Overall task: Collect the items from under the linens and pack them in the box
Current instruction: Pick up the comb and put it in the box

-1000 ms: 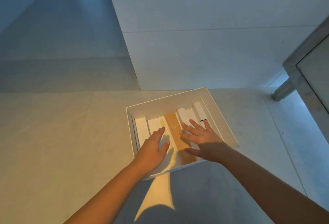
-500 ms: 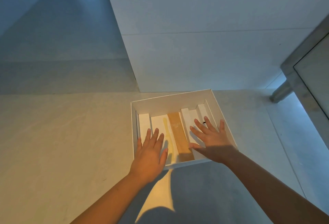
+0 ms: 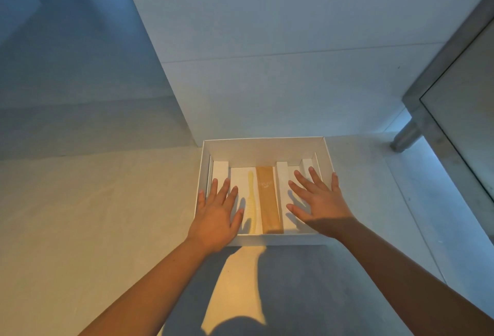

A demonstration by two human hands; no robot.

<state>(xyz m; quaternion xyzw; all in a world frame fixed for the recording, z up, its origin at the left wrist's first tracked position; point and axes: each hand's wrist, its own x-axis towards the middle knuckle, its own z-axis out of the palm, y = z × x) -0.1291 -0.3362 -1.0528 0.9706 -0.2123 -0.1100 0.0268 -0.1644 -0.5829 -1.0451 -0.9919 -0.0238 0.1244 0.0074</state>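
A shallow white rectangular cardboard box [image 3: 262, 151] is sitting open on a pale stone surface [image 3: 93, 215], against a white wall. A pale yellow plastic comb [image 3: 251, 202] and a tan flat sachet [image 3: 268, 199] are lying side by side in its middle, between small white cartons [image 3: 220, 170]. The left hand [image 3: 216, 212] and right hand [image 3: 320, 204] are lying over the box's two ends, fingers spread wide and holding nothing. Contact with the contents cannot be told.
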